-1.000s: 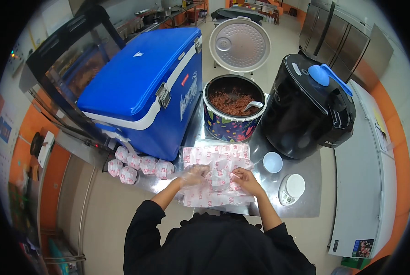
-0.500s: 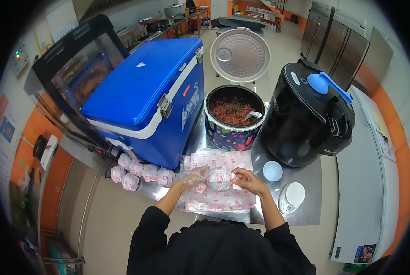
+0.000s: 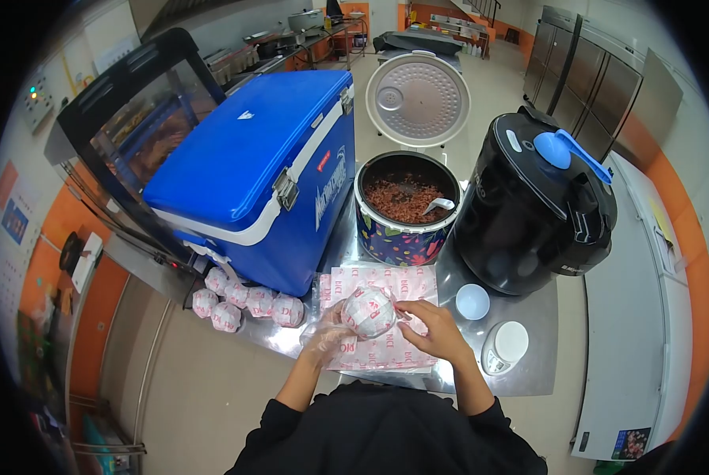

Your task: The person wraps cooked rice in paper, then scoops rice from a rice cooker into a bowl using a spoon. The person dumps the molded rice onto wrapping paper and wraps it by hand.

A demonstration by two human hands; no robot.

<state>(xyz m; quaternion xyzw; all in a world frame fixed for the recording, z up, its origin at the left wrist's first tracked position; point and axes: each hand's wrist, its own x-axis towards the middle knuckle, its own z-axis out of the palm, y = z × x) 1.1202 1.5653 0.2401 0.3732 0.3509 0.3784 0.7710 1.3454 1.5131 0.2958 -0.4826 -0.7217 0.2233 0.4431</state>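
Note:
A round bundle wrapped in white paper with red print is held between my two hands, above a stack of the same printed paper. My left hand, in a clear plastic glove, is closed around the bundle's left side and underside. My bare right hand pinches the paper at its right edge; some of those fingertips are hidden. Several similar wrapped bundles sit to the left, beside the blue cooler. Beyond the paper stands a flower-patterned pot of reddish-brown rice with a pale scoop in it.
The big blue cooler takes up the left of the steel table. On the right are a black rice cooker with a blue ladle on its lid, a light-blue bowl and a white scale.
The bundle has moved slightly left and appears larger, lifted nearer the camera. My left hand has shifted under it, and my right hand has turned with fingers closer to it.

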